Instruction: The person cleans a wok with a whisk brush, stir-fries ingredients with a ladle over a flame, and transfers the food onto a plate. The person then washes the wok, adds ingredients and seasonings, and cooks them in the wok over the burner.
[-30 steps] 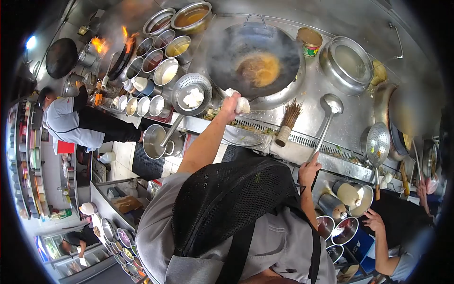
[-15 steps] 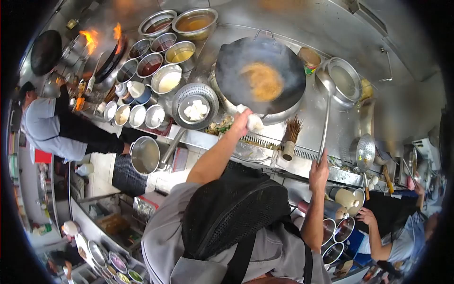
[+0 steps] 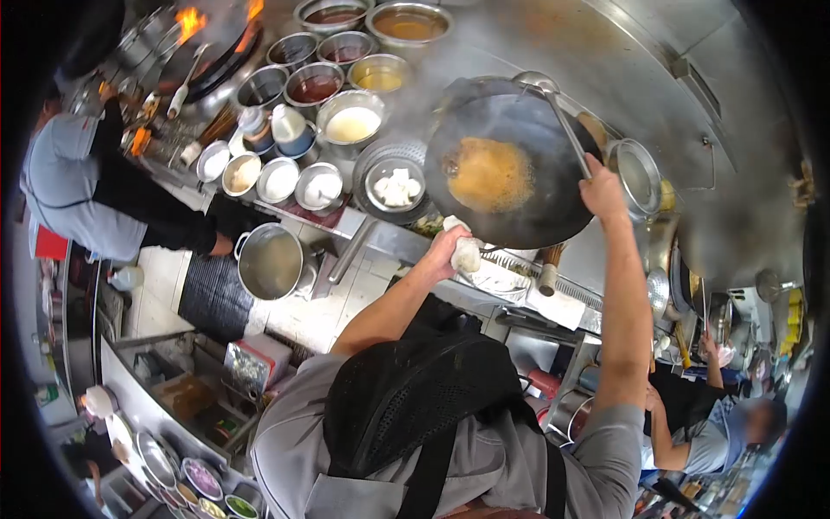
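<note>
A black wok (image 3: 558, 208) with bubbling orange-brown liquid (image 3: 493, 173) sits in front of me, tilted toward me and steaming. My left hand (image 3: 443, 253) is closed on a folded white cloth (image 3: 467, 256) at the wok's near rim; the cloth hides most of the near handle. A long-handled ladle (image 3: 566, 128) is in the grip of my right hand (image 3: 603, 192), above the wok's right side. Its bowl hangs over the far rim, apart from the liquid. Left of the wok, a metal bowl of white chunks (image 3: 399, 189) rests in a perforated strainer (image 3: 363, 186).
Metal pots of sauces (image 3: 348, 124) stand at the back left, near a wok with flames (image 3: 190, 24). A bamboo brush (image 3: 549, 275) lies by the near edge. At right is a round metal pot (image 3: 638, 179). One co-worker (image 3: 82, 177) stands left, another (image 3: 709, 432) right.
My right hand has risen and moved forward, taking the ladle from right of the wok to over its far rim. The wok now tilts toward me, with my left hand still at its near rim.
</note>
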{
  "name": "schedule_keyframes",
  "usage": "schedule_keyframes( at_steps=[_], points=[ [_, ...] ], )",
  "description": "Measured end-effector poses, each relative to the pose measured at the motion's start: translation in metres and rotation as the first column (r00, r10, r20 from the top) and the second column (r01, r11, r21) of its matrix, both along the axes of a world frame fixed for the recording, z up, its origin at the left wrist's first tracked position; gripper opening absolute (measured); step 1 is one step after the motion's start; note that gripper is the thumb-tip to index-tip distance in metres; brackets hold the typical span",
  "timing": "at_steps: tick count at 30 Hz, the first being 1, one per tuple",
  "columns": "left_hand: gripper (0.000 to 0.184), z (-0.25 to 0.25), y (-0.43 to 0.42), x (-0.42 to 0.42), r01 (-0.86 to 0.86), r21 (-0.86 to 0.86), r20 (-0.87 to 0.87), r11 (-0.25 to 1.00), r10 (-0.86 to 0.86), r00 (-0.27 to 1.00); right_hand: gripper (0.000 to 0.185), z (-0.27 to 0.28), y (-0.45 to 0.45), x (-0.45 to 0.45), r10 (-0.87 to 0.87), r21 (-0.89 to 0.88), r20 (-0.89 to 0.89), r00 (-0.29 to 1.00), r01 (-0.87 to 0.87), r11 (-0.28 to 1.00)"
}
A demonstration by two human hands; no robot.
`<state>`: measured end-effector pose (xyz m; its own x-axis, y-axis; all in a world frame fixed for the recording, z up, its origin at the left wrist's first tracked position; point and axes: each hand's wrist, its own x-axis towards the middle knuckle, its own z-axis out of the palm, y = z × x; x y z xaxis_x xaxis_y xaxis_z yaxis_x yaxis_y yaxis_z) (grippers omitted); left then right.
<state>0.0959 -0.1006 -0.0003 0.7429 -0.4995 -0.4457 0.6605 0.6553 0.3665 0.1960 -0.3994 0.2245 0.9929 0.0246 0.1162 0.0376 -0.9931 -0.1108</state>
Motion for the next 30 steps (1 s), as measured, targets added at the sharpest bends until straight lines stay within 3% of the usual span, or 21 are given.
schedule_keyframes(
  at_steps=[2,6,7,10,14,16,18,19,21,22,24,26,28,30],
  points=[
    [0.013,0.003,0.015,-0.007,0.040,-0.085,-0.002,0.996,-0.040,0.999,0.065,0.040,0.024,-0.016,-0.033,-0.188,-0.069,0.997,0.020,0.982],
    [0.015,-0.002,0.028,-0.016,0.003,-0.094,-0.012,0.996,-0.004,1.000,0.058,0.103,0.028,-0.023,0.117,-0.195,-0.109,0.987,-0.137,0.971],
    [0.020,-0.023,0.025,-0.017,0.010,-0.184,-0.019,0.983,-0.014,1.000,0.059,0.120,0.034,-0.026,0.119,-0.210,-0.112,0.987,-0.140,0.968],
    [0.025,-0.023,0.024,-0.027,0.042,-0.209,0.017,0.977,-0.039,0.999,0.061,0.168,0.068,-0.033,0.131,-0.265,-0.122,0.984,-0.159,0.951],
    [0.034,-0.029,-0.003,-0.031,-0.099,-0.302,0.027,0.948,0.112,0.993,0.058,0.229,0.117,-0.034,0.198,-0.437,-0.103,0.975,-0.223,0.872],
    [0.033,-0.024,-0.011,-0.027,-0.155,-0.395,-0.031,0.905,0.155,0.987,0.053,0.254,0.136,-0.021,0.319,-0.495,-0.141,0.937,-0.346,0.797],
    [0.035,-0.015,-0.022,-0.022,-0.178,-0.523,-0.079,0.834,0.161,0.984,0.051,0.275,0.157,-0.021,0.236,-0.499,-0.122,0.964,-0.265,0.825],
    [0.038,-0.009,-0.030,-0.023,-0.270,-0.498,-0.152,0.824,0.223,0.963,0.043,0.292,0.167,-0.034,0.205,-0.497,-0.155,0.966,-0.256,0.829],
    [0.041,-0.027,-0.038,-0.018,-0.160,-0.584,-0.080,0.796,0.140,0.987,0.032,0.321,0.166,-0.062,0.133,-0.502,-0.241,0.961,-0.241,0.831],
    [0.042,-0.029,-0.042,-0.014,-0.101,-0.613,0.005,0.783,0.132,0.991,0.037,0.306,0.132,-0.050,0.296,-0.409,-0.148,0.944,-0.331,0.850],
    [0.041,-0.004,-0.050,-0.020,-0.120,-0.382,0.052,0.916,0.151,0.987,0.054,0.244,0.034,-0.014,0.565,-0.240,0.091,0.820,-0.533,0.811],
    [0.039,0.022,-0.058,-0.023,-0.201,-0.055,0.024,0.978,0.203,0.979,0.057,0.177,-0.051,-0.025,0.501,-0.241,0.314,0.807,-0.442,0.864],
    [0.034,0.009,-0.073,-0.016,-0.288,0.289,0.142,0.913,0.256,0.956,0.059,0.109,-0.115,-0.046,0.264,0.080,0.226,0.938,-0.288,0.954],
    [0.026,0.010,-0.090,-0.007,-0.335,0.384,0.238,0.861,0.258,0.936,0.061,0.024,-0.168,-0.065,0.143,0.264,0.356,0.924,-0.246,0.933]
  ],
)
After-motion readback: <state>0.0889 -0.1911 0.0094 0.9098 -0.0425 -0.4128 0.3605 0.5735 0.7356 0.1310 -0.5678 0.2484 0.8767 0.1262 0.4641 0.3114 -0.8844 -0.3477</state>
